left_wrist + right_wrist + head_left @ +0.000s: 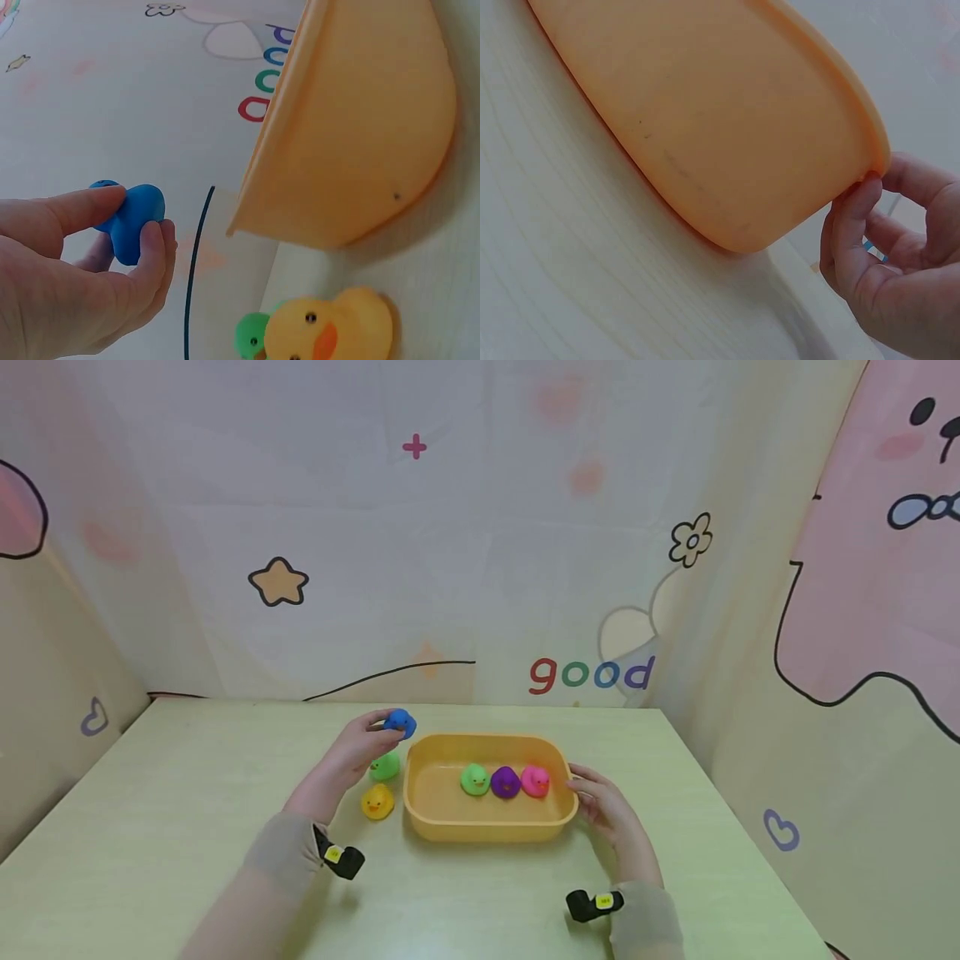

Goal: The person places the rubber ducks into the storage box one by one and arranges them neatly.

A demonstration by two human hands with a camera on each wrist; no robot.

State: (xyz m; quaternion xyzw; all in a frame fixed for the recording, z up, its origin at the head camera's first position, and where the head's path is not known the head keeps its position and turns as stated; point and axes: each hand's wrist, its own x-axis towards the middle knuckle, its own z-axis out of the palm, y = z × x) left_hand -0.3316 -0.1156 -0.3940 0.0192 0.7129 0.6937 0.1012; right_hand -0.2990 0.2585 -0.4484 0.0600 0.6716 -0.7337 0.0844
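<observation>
Head view: the left hand [358, 750] pinches the blue duck [401, 722] above the table [465, 902], just beside the far left corner of the orange tub [491, 832]; the right hand [609, 806] grips the tub's right rim. Inside, left to right: a green duck [475, 781], a purple duck [506, 783], a pink duck [535, 782]. Left of the tub stand another green duck [386, 767] and, nearer, a yellow duck [377, 802].

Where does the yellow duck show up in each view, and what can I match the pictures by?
Head: the yellow duck is left of the orange tub, below the picture's middle.
Left wrist: at the bottom edge, right of centre, partly covering a green duck.
Right wrist: not in it.
Shared landmark: the orange tub, in all three views.
</observation>
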